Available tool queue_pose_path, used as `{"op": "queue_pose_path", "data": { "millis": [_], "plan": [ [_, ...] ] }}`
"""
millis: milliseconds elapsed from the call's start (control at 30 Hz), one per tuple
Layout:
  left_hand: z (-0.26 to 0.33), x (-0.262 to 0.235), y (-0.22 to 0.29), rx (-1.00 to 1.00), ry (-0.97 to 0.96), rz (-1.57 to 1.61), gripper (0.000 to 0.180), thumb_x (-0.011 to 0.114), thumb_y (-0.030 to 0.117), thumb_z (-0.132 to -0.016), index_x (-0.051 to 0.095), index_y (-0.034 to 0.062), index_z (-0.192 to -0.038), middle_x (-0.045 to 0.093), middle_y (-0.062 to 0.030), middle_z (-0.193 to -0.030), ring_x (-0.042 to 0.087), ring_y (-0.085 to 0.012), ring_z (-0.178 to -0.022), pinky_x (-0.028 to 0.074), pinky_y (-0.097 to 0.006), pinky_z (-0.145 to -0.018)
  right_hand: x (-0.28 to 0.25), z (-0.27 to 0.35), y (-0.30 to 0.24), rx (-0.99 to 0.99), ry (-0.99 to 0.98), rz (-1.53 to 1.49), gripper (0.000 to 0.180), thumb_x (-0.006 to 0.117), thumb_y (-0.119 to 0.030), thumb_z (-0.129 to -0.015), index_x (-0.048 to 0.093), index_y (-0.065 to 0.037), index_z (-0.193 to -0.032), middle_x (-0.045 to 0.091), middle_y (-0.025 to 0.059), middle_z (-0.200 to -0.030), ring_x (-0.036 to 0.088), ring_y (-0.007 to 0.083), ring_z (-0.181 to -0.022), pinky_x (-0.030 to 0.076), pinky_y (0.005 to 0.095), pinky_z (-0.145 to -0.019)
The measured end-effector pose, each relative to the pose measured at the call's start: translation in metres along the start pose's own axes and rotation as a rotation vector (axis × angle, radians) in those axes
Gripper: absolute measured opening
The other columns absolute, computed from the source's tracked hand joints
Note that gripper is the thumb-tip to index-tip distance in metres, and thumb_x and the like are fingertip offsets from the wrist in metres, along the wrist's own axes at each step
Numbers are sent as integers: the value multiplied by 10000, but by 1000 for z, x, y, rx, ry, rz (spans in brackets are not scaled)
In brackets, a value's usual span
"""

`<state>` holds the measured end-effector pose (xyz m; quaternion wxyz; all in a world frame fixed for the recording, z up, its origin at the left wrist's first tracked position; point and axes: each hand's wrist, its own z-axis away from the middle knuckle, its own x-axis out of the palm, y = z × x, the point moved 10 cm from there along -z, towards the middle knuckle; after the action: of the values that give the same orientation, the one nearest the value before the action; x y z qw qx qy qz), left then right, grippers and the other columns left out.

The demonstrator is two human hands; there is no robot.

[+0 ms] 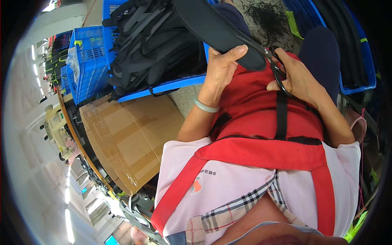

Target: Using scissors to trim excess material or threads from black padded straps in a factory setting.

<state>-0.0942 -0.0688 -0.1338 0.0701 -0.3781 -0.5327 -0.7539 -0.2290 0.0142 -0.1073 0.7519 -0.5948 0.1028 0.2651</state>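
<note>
My left hand (223,64) grips a long black padded strap (214,28) near its rounded end, thumb on top. The strap runs up and away to the left, over the heap in the blue crate. A pair of scissors (279,77) with dark handles is in my right hand (300,75), its fingers and thumb at the handle loops. The scissor blades lie along the right edge of the strap, close to its rounded end. Whether they touch the edge, I cannot tell. Both hands are above the red apron (253,98) on my lap.
Many similar black straps (159,49) fill a blue crate (163,86) at the left. A cardboard box (134,130) sits nearer me. At the right, another blue crate (358,90) holds long black pieces (341,36). Dark trimmings (267,20) litter the floor ahead.
</note>
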Motion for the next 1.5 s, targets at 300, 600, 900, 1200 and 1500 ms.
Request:
{"op": "queue_pose_path", "data": {
  "millis": [300,600,900,1200,1500],
  "plan": [
    [2,-3,3,9,4,23,174,714,-62,-793,675,12,-945,698,-67,-917,673,-164,-830,549,-302,-769,-6,4,7,-39,29,76,720,834,-416,-676,393,-12,-1077,590,223,-918,583,428,-811,452,435,-732],
    [1,-1,-2,17,-11,15,182,707,-79,-791,685,17,-944,704,-75,-918,677,-166,-832,553,-300,-772,4,-5,1,-4,-52,85,714,828,-450,-682,370,-23,-1027,536,192,-749,533,374,-665,439,415,-632],
    [-1,-4,1,-2,-59,52,227,701,-50,-808,652,25,-1016,681,-69,-959,665,-172,-882,552,-316,-800,5,-10,14,-44,25,41,453,750,-336,-817,465,1,-922,501,167,-630,482,337,-576,418,377,-568],
    [-14,-12,-2,-58,30,144,236,699,-31,-814,632,54,-1024,673,-44,-949,664,-177,-872,553,-344,-822,3,-15,23,-31,127,21,353,686,-206,-871,472,12,-1048,581,250,-775,571,440,-758,452,437,-672],
    [-15,-18,7,22,-19,55,214,702,-34,-812,657,49,-1004,684,-69,-985,665,-208,-930,545,-371,-868,-4,-18,2,-34,57,28,585,766,-252,-781,413,5,-1171,590,288,-945,566,471,-924,459,461,-765]
  ]
}}
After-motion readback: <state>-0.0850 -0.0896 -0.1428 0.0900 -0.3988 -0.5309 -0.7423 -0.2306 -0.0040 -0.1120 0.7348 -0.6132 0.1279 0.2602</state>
